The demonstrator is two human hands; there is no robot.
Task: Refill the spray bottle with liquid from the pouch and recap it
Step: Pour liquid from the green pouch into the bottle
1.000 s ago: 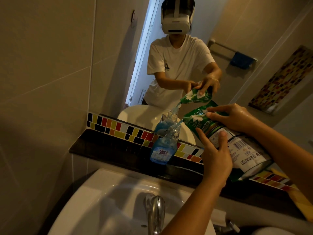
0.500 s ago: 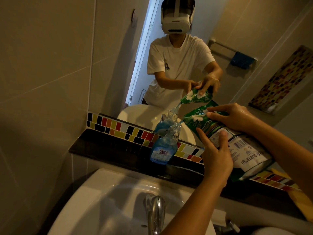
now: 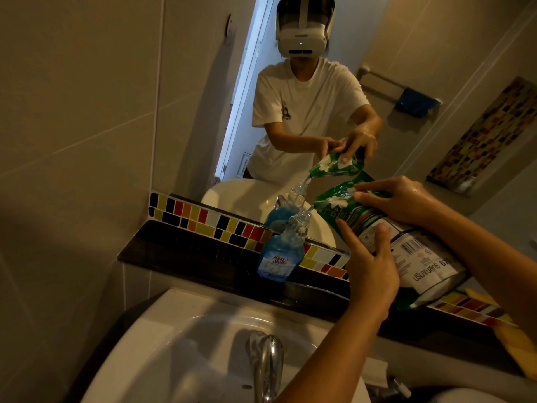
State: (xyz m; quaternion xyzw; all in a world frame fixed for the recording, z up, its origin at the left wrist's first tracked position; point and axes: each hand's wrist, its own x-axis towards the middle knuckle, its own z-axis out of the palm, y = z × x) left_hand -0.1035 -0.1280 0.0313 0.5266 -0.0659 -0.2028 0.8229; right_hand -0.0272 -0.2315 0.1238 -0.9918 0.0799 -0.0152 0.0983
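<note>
Right now the green refill pouch [image 3: 377,228] is tilted with its spout corner just above the open neck of the spray bottle [image 3: 283,245], which stands uncapped on the dark ledge [image 3: 180,251] behind the basin, a little left of the hands, and already holds blue liquid. The left hand [image 3: 369,266] cups the pouch from the near side, fingers and thumb curled against its lower face; the right hand [image 3: 401,202] grips it from above, fingers wrapped over the top near the spout. Nothing steadies the bottle, so I judge the main risk is a nudge from the spout tipping it, or a hard squeeze sending liquid past the narrow neck onto the ledge. The level inside is hard to read in this dim light, so overfilling is also possible. I cannot see the spray cap anywhere. A strip of coloured mosaic tile [image 3: 209,219] runs along the far edge of the ledge beneath a mirror [image 3: 319,97], which reflects the person and the pour. Nearer sits a white basin [image 3: 174,344] with a chrome tap [image 3: 267,365], and beige wall tiles [image 3: 72,126] fill the left.
</note>
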